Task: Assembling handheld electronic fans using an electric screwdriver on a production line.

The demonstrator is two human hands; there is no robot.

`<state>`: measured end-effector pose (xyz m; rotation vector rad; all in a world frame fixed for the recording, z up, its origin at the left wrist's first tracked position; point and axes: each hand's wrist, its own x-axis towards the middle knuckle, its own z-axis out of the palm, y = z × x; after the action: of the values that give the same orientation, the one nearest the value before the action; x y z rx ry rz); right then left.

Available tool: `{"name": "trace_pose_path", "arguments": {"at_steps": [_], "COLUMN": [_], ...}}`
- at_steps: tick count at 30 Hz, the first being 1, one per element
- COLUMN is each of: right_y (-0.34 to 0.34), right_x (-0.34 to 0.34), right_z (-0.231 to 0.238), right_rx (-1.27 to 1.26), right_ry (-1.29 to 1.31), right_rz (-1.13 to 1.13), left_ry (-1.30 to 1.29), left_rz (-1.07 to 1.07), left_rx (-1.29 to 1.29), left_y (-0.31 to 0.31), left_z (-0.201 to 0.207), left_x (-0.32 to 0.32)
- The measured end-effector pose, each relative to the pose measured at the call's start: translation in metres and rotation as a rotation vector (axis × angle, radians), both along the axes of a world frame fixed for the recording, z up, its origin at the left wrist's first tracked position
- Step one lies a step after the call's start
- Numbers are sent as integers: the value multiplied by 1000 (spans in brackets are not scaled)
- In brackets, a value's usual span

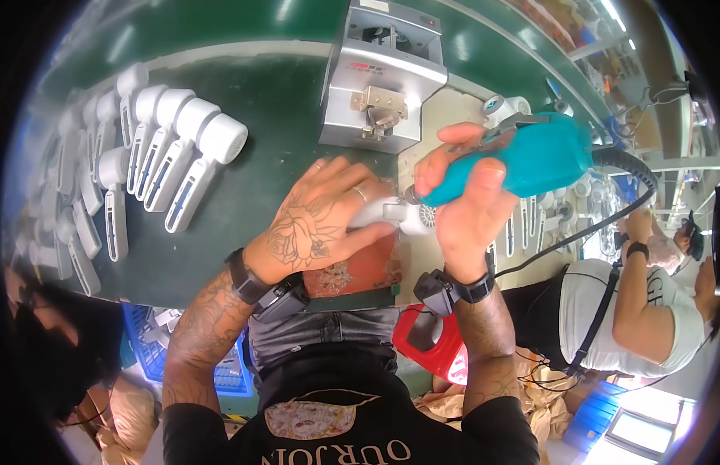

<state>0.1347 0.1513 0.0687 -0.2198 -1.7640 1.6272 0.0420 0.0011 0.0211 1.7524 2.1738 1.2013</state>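
A white handheld fan (416,221) with a round grille lies over a worn reddish-brown pad (352,271) at the near edge of the bench. My left hand (317,209) is closed on its handle, with the fingers hiding most of it. Gripped in my right hand (476,201) is a teal power screwdriver (542,159), held nearly level above the fan. Its tip points left and comes down at the fan's body, beside my left fingers; I cannot tell whether it touches a screw. A black cable (631,167) runs from the tool's rear.
Several white fans (193,147) lie in rows on the green bench (274,101) to the left. A silver machine (383,81) stands ahead; more fans (511,108) are at the right. Below are a blue crate (236,376) and a red plastic object (445,349). A co-worker (639,310) sits at right.
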Motion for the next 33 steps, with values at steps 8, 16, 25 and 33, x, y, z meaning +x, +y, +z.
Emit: {"name": "trace_pose_path", "arguments": {"at_steps": [8,16,25,33], "right_y": [0,2,-1,9], "right_x": [0,-3,-64,-75], "right_z": [-9,-13,23,7], "right_rx": [11,25,290,198], "right_ry": [-10,-7,66,65], "right_rz": [105,118,-77,3], "left_ry": [2,-4,6,38], "left_rz": [3,-5,3,-15], "left_rx": [13,29,45,80], "left_y": [1,0,-6,-3], "left_z": [-2,0,-6,-3], "left_x": [2,-1,-2,3]}}
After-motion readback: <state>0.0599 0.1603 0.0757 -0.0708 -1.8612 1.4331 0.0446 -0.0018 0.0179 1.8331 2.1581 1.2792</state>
